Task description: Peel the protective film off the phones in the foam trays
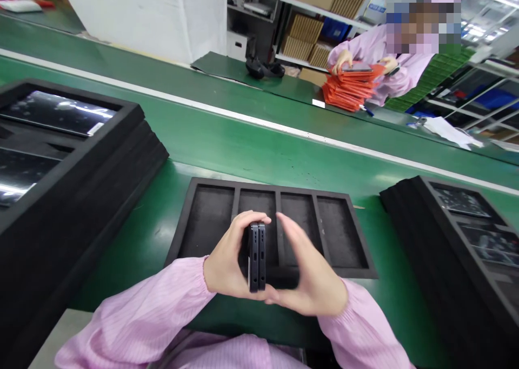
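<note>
Two dark smartphones (258,258) stand face to face on edge, their port ends turned toward me. My left hand (230,252) is wrapped round the pair, fingers over the top and thumb below. To their right, my right hand (314,277) is spread in a wide C shape; its palm is apart from the phones, and its thumb tip meets the left thumb near their lower end. Beneath both hands lies a black foam tray (214,182) with several rectangular compartments, which show bare black bottoms where visible.
Stacked black foam trays (101,163) holding phones stand at the left, and another such stack (421,239) at the right. A green bench (243,142) with a white strip runs across. Beyond it, a person in pink sleeves (409,82) holds a pile of orange packets (352,87).
</note>
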Tool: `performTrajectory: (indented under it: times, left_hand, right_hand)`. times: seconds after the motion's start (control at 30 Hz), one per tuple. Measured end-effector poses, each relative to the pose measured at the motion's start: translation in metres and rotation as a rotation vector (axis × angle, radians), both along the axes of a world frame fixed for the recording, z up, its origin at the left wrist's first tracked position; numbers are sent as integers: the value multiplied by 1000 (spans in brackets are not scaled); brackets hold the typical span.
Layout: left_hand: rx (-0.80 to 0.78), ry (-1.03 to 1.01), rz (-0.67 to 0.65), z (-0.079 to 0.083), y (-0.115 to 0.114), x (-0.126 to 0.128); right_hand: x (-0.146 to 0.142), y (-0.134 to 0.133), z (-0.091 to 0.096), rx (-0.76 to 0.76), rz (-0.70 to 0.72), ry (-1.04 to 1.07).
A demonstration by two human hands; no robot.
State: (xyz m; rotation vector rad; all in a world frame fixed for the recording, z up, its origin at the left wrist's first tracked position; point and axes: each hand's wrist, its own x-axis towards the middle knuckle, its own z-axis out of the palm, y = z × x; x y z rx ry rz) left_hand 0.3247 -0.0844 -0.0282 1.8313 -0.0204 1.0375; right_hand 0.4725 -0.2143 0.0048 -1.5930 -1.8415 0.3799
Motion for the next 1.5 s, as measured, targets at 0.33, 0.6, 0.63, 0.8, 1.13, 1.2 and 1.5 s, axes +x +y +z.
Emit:
performTrajectory:
  times: [0.33,0.6,0.63,0.8,1.13,1.2,1.5]
  left_hand:
    - [-53,-69,4,-2,-3,5]
    - [-138,-49,-49,4,-8,6]
    - [-158,-32,-57,5,-7,5]
    - [-164,23,-47,9,-4,2]
    - [-86,-16,-56,5,-9,-1]
    - [-67,-37,-54,3,-11,-2]
    - [-19,-67,-88,0,-13,0]
  right_hand:
    - [-9,57,-62,132,99,313]
    - [-10,56,-65,9,116,271]
    - [-10,57,-64,3,102,276]
    - [-10,59,-62,-20,97,275]
    - [-13,56,-58,111,102,252]
    - [-13,55,-58,200,133,234]
    - [-11,55,-64,321,136,140]
